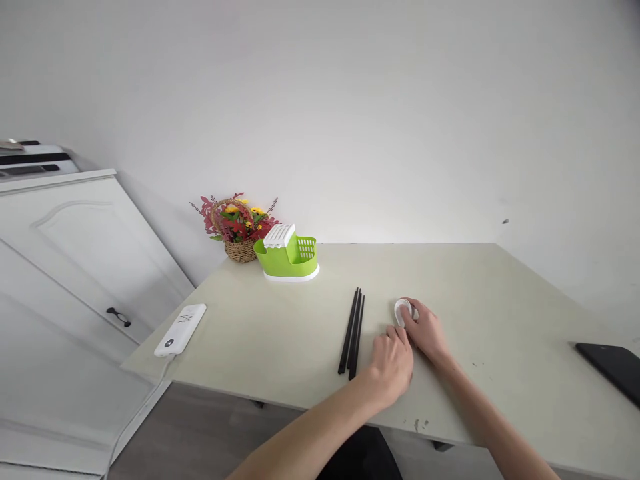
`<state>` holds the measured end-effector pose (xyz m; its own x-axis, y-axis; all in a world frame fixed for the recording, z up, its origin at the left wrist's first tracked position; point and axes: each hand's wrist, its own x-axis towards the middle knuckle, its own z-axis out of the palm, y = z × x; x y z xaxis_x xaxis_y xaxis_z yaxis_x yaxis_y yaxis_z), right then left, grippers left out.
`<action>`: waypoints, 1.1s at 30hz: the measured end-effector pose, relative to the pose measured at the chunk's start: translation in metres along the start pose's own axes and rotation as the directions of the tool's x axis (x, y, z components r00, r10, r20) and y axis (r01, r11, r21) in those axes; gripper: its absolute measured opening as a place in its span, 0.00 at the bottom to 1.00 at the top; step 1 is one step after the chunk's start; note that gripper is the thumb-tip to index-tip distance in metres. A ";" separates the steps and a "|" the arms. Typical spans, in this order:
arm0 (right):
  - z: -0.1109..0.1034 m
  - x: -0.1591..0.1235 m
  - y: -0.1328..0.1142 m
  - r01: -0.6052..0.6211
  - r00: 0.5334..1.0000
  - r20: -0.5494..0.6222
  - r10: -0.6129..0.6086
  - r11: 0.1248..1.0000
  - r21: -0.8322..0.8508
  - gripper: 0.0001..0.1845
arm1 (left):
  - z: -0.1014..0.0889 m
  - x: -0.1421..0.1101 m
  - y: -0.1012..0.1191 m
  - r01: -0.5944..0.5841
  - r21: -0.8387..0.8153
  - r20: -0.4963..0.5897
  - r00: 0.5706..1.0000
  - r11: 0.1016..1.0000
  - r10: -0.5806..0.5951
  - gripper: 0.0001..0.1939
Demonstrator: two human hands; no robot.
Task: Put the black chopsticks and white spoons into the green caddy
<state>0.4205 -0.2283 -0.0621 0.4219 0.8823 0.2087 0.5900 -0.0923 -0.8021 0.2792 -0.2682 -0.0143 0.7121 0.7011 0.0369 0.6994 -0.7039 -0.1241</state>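
A white soup spoon (400, 307) lies at the middle right of the table, its rounded bowl facing away from me. My right hand (424, 329) is closed around the side of the bowl, thumb on top. At the near end, the curled fingers of my left hand (393, 363) pinch where the handle would be; that part is hidden. Whether more than one spoon is stacked there, I cannot tell. Just left of my left hand, several dark chopsticks (355, 330) lie side by side, pointing away from me.
A green and white utensil holder (283, 261) stands at the back left, beside a wicker basket (241, 251) of flowers. A white power bank (181, 330) with a cable rests near the left edge. A black phone (613, 367) lies at the right. A white cabinet (65, 267) adjoins the table.
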 end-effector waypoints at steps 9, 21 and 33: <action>0.005 0.002 -0.005 -0.010 0.998 -0.059 0.006 0.998 -0.060 0.27 | 0.002 -0.013 -0.004 -0.041 0.076 -0.089 0.995 0.996 0.048 0.21; 0.001 -0.003 -0.003 -0.017 0.998 -0.054 0.013 0.996 -0.083 0.27 | -0.063 0.004 -0.134 -0.014 -0.189 -0.363 0.930 0.982 -0.056 0.26; -0.011 -0.007 -0.011 -0.084 0.996 -0.009 0.085 0.995 0.058 0.32 | -0.083 0.025 -0.321 0.391 -0.108 -0.551 0.742 0.914 -0.383 0.25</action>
<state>0.4188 -0.2386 -0.0483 0.4765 0.8672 0.1446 0.5117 -0.1398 -0.8477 0.0776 -0.0346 0.1088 0.2943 0.7266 0.6209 0.9245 -0.3811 0.0077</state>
